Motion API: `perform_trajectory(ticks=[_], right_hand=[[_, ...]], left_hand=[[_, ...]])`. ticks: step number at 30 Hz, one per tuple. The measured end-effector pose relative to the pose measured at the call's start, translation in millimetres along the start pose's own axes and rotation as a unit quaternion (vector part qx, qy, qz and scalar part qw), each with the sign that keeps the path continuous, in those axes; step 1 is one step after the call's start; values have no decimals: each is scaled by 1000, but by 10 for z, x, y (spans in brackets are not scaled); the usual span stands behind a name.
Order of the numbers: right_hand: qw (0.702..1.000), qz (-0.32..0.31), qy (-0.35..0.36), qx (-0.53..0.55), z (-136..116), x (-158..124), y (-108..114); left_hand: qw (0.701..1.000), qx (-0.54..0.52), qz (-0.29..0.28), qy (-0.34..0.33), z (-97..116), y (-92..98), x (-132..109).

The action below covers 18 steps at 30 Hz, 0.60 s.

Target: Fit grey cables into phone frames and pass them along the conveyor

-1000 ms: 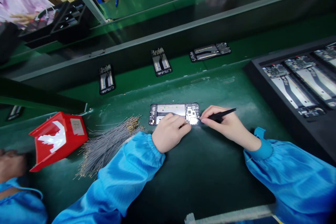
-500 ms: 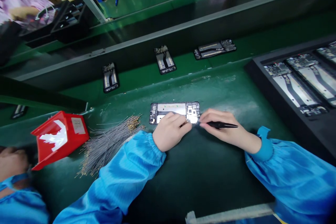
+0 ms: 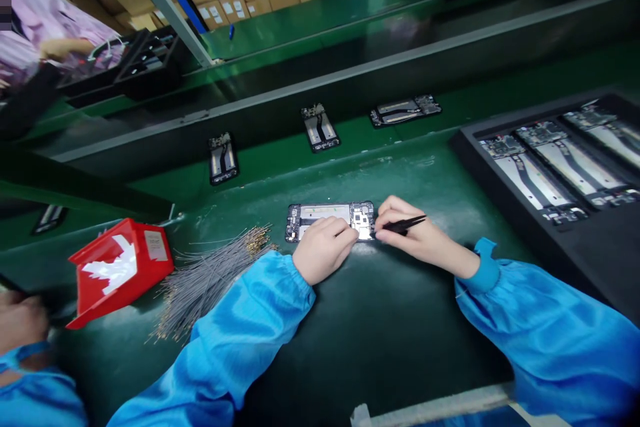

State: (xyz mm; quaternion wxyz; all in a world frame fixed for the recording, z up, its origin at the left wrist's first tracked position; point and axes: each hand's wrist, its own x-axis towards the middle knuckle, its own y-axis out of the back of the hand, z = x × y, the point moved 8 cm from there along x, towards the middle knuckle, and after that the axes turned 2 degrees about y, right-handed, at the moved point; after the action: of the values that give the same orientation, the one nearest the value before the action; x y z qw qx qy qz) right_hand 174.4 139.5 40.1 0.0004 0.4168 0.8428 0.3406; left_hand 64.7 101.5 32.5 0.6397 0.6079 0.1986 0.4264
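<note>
An opened phone [image 3: 325, 211] lies sideways on the green work surface, its circuit board at the right end. My left hand [image 3: 323, 250] is closed over the phone's near edge, fingers bent and holding it; the fingertips are partly hidden. At the phone's right end, my right hand [image 3: 420, 237] pinches black tweezers [image 3: 409, 221], whose handle ends point out to the right. The tweezer tips are too small to make out against the phone. A bundle of thin grey cables [image 3: 210, 280] with gold-coloured ends lies left of my left hand, by my sleeve.
A red bin [image 3: 155, 267] stands beyond the cables. On the right, a black foam tray [image 3: 595, 260] holds several opened phones. More phones, including one [image 3: 320, 128], lie along the far strip. Another person's hand [image 3: 23, 320] is at the left edge.
The view has shifted slightly. My right hand stays at the phone's right end, with the tweezers now turned more upward at their outer end. My left hand keeps its hold on the phone.
</note>
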Motion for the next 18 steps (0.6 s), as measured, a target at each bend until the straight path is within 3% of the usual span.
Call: perform_trajectory(ticks=[3, 9, 18], right_hand=[[998, 48, 9, -27, 25, 65, 144], [984, -45, 105, -136, -14, 143, -107], [984, -66, 89, -138, 27, 134, -205]], left_hand=[[999, -36, -2, 35, -67, -33, 19], [996, -71, -2, 60, -96, -50, 59], [992, -112, 7, 63, -125, -39, 33]])
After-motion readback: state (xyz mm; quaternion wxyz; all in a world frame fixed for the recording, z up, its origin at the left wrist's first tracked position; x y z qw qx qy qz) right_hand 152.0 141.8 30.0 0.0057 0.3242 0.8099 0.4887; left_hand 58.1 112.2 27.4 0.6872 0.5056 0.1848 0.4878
